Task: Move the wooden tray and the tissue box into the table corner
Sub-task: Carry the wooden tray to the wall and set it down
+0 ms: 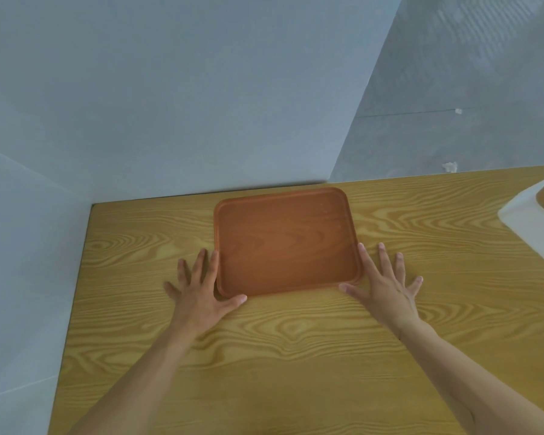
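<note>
A reddish-brown wooden tray [285,243] lies flat on the light wooden table [264,356], near the far edge and a little right of the far-left corner. My left hand [200,291] rests at the tray's near-left corner with fingers spread, thumb along the near rim. My right hand [387,285] lies spread at the near-right corner, its thumb at the rim. Neither hand grips anything. The white tissue box [537,219] with a wood-toned top stands at the right edge of view, partly cut off.
Pale walls meet the table along its far and left sides. The bare far-left table corner [107,211] lies left of the tray. Grey floor [453,89] shows beyond the far-right edge.
</note>
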A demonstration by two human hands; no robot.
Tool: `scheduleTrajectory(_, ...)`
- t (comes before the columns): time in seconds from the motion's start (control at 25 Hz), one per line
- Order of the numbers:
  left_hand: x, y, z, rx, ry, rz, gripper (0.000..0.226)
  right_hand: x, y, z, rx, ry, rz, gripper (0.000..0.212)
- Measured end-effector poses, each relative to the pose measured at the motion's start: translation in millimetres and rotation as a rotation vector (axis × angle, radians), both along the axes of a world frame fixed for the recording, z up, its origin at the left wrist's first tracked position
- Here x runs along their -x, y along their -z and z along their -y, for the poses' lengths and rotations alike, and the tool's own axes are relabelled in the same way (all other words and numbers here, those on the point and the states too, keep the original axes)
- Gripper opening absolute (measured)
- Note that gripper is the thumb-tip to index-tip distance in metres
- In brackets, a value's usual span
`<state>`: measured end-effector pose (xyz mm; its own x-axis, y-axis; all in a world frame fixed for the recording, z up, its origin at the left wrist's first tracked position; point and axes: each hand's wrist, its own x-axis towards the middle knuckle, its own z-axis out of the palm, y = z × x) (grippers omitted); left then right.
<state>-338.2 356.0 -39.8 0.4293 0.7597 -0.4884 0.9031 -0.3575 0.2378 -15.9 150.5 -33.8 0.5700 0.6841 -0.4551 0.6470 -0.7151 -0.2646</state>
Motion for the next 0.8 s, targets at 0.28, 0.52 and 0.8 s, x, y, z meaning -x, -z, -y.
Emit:
scheduleTrajectory(0.28, -14.5, -5.6, -32.5, 0.057, 0.000, -0.029, 0.121, -11.0, -1.8, -29.3, 0.028, 0.019, -0.007, 0.095)
scheduleTrajectory(0.52, -14.7, -4.4, -39.0, 0.072, 0.025, -0.029, 0.121, -8.9, -3.8, -32.5, 0.013, 0.036, -0.004, 0.097)
scheduleTrajectory(0.8, -21.6, -15.0, -41.8, 0.066, 0.036, -0.060, 0.121, 6.2, -16.5, -35.9, 0.028, 0.063, -0.010, 0.093)
